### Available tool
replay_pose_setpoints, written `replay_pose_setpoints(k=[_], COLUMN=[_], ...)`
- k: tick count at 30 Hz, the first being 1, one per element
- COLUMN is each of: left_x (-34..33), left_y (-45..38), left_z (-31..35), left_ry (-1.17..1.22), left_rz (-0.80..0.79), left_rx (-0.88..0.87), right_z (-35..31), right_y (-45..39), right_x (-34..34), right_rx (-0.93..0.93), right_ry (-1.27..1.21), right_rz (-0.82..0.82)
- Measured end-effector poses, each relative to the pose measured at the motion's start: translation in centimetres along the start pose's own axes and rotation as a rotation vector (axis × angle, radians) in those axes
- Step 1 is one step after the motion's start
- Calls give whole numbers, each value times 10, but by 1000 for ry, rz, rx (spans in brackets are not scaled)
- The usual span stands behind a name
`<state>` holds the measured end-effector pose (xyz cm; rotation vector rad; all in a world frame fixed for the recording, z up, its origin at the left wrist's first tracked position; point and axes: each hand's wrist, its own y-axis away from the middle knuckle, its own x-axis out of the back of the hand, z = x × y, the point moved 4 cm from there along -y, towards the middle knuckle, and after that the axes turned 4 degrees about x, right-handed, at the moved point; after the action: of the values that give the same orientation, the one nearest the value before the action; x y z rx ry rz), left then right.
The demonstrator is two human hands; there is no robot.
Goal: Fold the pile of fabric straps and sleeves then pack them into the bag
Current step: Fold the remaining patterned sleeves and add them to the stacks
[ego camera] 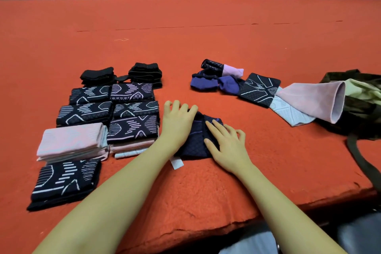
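A dark navy sleeve (194,142) is laid flat on the red carpet (206,47), just below the centre of the frame. It is pressed down by both hands. The left hand (177,121) is placed on its upper left edge, with the fingers slightly bent and spread; nothing is gripped. The right hand (226,142) is rested on its right half, with the fingers straight and fanned narrowly across the cloth. A white label (176,163) is seen at the sleeve's lower left corner, just beside the left forearm.

The folded stacks (109,117) are arranged in rows at the left of the frame: two black piles at the top, navy patterned pieces in the middle, pink pieces below them, and one navy patterned piece nearest the lower left edge.

The unfolded pile (237,84) is found at the upper right of the hands (purple, navy, pale blue and pink pieces, partly overlapping). The pink piece (313,101) is laid against the bag (358,109), a camouflage bag with a pale green lining, at the right edge of the frame. Its dark strap (362,163) is trailed downward over the carpet edge.
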<state>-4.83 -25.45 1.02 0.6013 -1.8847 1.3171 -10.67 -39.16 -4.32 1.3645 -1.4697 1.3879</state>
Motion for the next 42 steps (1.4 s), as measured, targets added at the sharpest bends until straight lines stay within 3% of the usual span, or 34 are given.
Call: replay_pose_setpoints(k=[4, 8, 11, 13, 16, 21, 23, 25, 27, 29, 31, 34, 37, 42], left_x=[-15, -25, -22, -9, -10, 10, 19, 21, 13, 0, -2, -2, -10, -19], left_y=[-9, 2, 16, 23, 37, 32, 20, 10, 6, 12, 22, 34, 44, 46], left_z=[-4, -5, -5, -4, -5, 4, 12, 24, 39, 54, 58, 49, 45, 41], left_ry=[-17, -7, -13, -58, -3, 341, 572, 830, 1119, 1286, 1174, 923, 625, 568], left_rz=[-27, -274, -312, -250, -57, 87, -20, -128, -339, -583, -631, -526, -617, -706], left_rx=[26, 68, 66, 59, 32, 76, 220, 411, 543, 551, 407, 224, 120, 79], right_z=[-2, -2, 0, -1, -6, -2, -1, 5, 16, 21, 21, 20, 21, 17], right_y=[-12, -17, -16, -14, -9, 3, 6, 10, 16, 20, 22, 20, 19, 20], right_x=[-5, -11, -13, -14, -4, -5, -3, 3, 11, 14, 13, 11, 8, 7], right_rx=[-40, -68, -73, -64, -53, -72, -68, -160, -320, -410, -413, -407, -385, -356], right_ry=[45, 62, 82, 103, 81, -11, -87, -237, -376, -425, -404, -343, -317, -278], right_rz=[-20, -98, -112, -83, 88, 14, 28, 184, 400, 470, 447, 381, 362, 322])
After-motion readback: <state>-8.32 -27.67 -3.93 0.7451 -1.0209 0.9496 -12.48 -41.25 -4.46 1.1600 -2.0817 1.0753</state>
